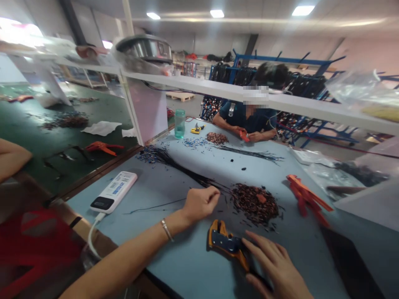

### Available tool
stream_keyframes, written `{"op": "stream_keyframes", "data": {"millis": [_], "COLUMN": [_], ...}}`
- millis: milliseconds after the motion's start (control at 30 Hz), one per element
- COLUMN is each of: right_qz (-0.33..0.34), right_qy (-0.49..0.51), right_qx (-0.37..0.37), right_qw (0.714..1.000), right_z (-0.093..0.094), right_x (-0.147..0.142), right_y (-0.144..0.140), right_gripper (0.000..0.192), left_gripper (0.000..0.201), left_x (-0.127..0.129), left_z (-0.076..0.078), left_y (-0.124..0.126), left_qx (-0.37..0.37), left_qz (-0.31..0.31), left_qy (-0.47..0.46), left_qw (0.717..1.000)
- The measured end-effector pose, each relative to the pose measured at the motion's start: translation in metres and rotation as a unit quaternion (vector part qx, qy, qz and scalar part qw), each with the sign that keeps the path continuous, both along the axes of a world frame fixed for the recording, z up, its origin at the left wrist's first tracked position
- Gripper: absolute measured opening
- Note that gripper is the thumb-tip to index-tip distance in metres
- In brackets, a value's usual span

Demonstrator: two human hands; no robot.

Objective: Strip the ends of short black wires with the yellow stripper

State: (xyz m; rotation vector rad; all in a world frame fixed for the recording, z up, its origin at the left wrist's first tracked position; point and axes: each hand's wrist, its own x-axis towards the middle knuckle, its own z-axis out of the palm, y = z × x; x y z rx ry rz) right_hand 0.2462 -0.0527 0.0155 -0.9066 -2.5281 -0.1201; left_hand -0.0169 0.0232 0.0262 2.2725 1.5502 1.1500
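Observation:
My left hand [199, 203] is closed, its fingers curled together beside the near end of a bundle of black wires [190, 174]. A single thin wire [152, 206] lies to its left and runs up to the hand; whether the fingers hold it is hidden. My right hand [277, 263] is around the handles of an orange and dark wire stripper [226, 241], fingers on one side and thumb on the other. The tool's jaws point away, just below the left hand. Beyond it lies a pile of short brown and black wire scraps [254, 203].
A white power bank [115, 191] with a cable lies at left. Red-orange pliers [307, 195] lie at right. Across the table a co-worker [249, 120] holds a red tool near a green bottle [179, 123] and yellow pliers [197, 129]. A white shelf [202, 85] spans overhead.

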Motion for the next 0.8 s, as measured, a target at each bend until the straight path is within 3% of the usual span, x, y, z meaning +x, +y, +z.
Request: {"op": "stream_keyframes", "data": {"millis": [167,400,500,567,633,700,800], "right_qz": [-0.04,-0.116,-0.096,-0.099,-0.108,-0.09,-0.042], "right_qy": [-0.09,-0.004,0.047,0.112,0.212,0.335,0.502], "right_qx": [0.007,-0.041,-0.113,-0.209,-0.342,-0.482,-0.575], "right_qw": [0.995,0.992,0.988,0.966,0.909,0.805,0.644], "right_z": [-0.018,-0.047,-0.053,-0.045,-0.029,-0.01,0.008], "right_x": [-0.005,-0.015,-0.01,-0.005,-0.001,-0.001,-0.015], "right_y": [-0.013,-0.01,-0.006,-0.004,-0.003,-0.003,-0.002], "right_gripper": [0.065,0.069,0.062,0.054,0.049,0.048,0.059], "left_gripper": [0.025,0.023,0.023,0.024,0.025,0.025,0.025], "left_x": [-0.004,0.004,0.006,0.007,0.007,0.006,0.006], "left_z": [-0.019,-0.027,-0.03,-0.031,-0.032,-0.032,-0.034], "left_y": [0.008,0.016,0.016,0.016,0.016,0.015,0.015], "left_qx": [-0.092,-0.161,-0.174,-0.18,-0.188,-0.195,-0.204], "left_qz": [0.031,0.013,0.007,0.001,-0.006,-0.011,-0.016], "left_qy": [-0.144,-0.224,-0.232,-0.235,-0.239,-0.244,-0.25], "left_qw": [0.985,0.961,0.957,0.955,0.953,0.95,0.946]}}
